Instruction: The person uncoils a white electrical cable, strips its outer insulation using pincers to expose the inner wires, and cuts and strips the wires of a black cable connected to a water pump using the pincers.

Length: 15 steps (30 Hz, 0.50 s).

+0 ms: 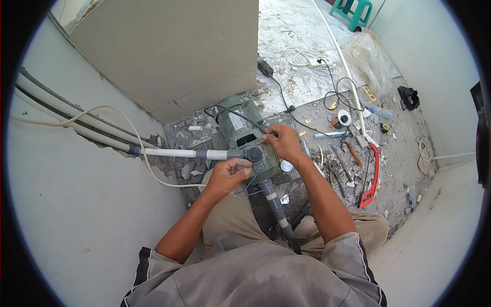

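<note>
A green water pump (236, 123) stands on the rubble floor in front of me, a black cable lying across its motor. My right hand (282, 140) is at the pump's right side, thumb and fingers pinched on the black cable (244, 116). My left hand (228, 176) is at the pump's near left, beside the round grey cap (254, 154); its fingers are curled together, and what they hold is too small to name. A white and grey pipe (179, 153) runs from the pump to the left wall. Another grey pipe (276, 207) comes down toward my lap.
On the right lie a red hacksaw (369, 176), a chisel-like tool (341, 162), a tape roll (344, 118) and a long white pipe (340, 56). Further back are a power strip (318, 62), a plastic bag (369, 61) and a green stool (353, 13). Walls stand on both sides.
</note>
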Available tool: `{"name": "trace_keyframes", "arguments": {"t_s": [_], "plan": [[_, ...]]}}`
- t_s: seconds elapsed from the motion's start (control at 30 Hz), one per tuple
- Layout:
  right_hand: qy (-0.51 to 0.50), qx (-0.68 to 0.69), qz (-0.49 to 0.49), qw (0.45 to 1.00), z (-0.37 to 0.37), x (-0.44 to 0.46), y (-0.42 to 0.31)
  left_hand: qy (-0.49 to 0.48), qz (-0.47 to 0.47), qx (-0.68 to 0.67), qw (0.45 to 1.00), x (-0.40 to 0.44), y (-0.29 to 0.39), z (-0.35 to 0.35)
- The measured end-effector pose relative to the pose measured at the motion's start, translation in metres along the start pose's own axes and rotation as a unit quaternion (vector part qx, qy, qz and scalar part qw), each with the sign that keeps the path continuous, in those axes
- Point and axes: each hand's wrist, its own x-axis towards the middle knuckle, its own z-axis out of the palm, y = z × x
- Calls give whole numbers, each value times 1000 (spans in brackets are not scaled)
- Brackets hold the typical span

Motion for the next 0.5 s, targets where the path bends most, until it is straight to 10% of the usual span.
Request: {"name": "trace_keyframes", "arguments": {"t_s": [0.37, 0.5], "plan": [[-87, -9, -77, 993, -23, -19, -81, 46, -68, -468, 880, 88, 86, -54], [-50, -11, -56, 997, 14, -20, -50, 266, -56, -415, 868, 169, 14, -123]]}}
